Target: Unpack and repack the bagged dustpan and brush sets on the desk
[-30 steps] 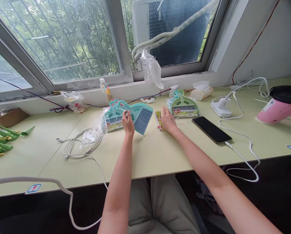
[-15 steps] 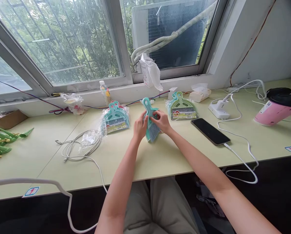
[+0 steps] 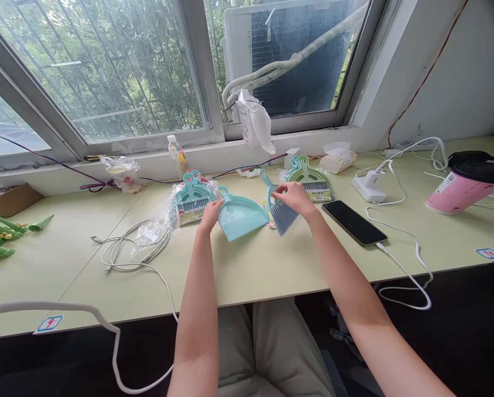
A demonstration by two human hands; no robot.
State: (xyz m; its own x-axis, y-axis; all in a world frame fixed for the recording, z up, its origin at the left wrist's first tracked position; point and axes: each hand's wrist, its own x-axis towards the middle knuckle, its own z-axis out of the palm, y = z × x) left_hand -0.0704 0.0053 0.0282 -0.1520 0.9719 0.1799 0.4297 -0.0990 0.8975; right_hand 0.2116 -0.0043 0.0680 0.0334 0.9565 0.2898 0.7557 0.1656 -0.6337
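A light teal dustpan (image 3: 242, 216) is tilted over the middle of the table, and my left hand (image 3: 211, 215) grips it by its left edge. To its right, my right hand (image 3: 293, 197) is closed on a small hand brush (image 3: 283, 216) with grey bristles and a teal handle, bristles pointing down. The dustpan and brush are apart. Partly hidden behind them lies a small colourful card (image 3: 270, 222). Packaged dustpan-and-brush sets stand on both sides: a teal and pink stack (image 3: 194, 196) near my left hand and a green and teal stack (image 3: 313, 179) beyond my right.
A black phone (image 3: 354, 222) with a charging cable lies at right, near a white power adapter (image 3: 370, 186) and a pink cup (image 3: 464, 187). Coiled cable (image 3: 121, 253) and clear plastic wrap (image 3: 151, 234) lie at left. A bottle (image 3: 177, 156) stands by the window.
The brush and dustpan, held together before, are now separated. My left hand has moved left with the dustpan, my right hand to the right with the brush. The card has come into view.
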